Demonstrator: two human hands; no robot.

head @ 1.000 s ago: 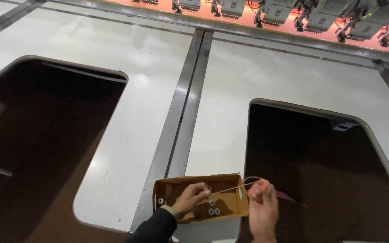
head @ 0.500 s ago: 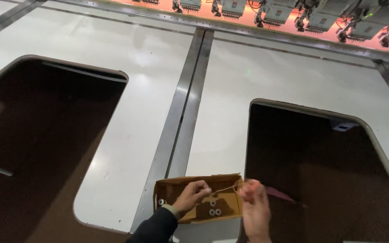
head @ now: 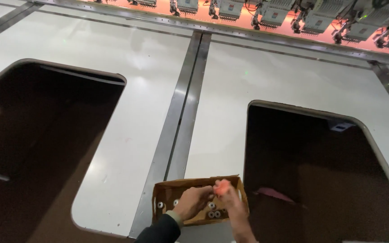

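Observation:
A small open cardboard box [head: 164,192] lies on the white table at its near edge and holds several small white bobbins [head: 213,210]. My left hand [head: 192,202], in a dark sleeve, reaches into the box with its fingers curled; what they hold is hidden. My right hand [head: 233,208] hovers over the box's right half, fingertips pinched on a small blurred pink-orange thing [head: 222,186]. The fingertips of both hands almost meet above the box.
The white table [head: 158,90] has two large dark rounded cut-outs, one on the left [head: 37,148] and one on the right [head: 316,180]. A metal strip [head: 183,121] runs down the middle. A row of machine heads [head: 275,11] lines the far edge. A pink scrap [head: 273,194] lies in the right cut-out.
My right hand has moved left from the box's right edge to meet my left hand over the box. The thin thread seen stretched to the right no longer shows.

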